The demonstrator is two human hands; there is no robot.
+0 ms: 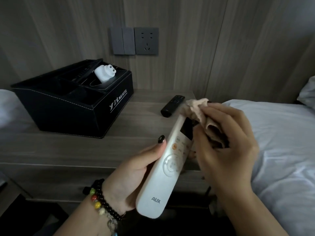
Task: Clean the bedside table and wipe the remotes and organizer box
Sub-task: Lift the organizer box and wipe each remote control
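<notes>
**Wiping the white remote**

The bed [281,142] lies to my right, the table [68,150] ahead. The box [71,106] sits at its back left, a white plug [104,74] in it. My left hand [133,176] grips the white remote [167,167] above the table's front edge. My right hand [226,142] pinches the cloth [197,108] against its top. The black remote [173,105] lies beyond, on the table.

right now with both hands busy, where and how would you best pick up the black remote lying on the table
Judging by its pose, grip the black remote across its long narrow sides near the middle, coming from above. It lies flat on the bedside table, buttons up, open wood around it, its far end close to the cloth. The right hand is nearest, but it holds the cloth; the left hand holds the white remote.
</notes>
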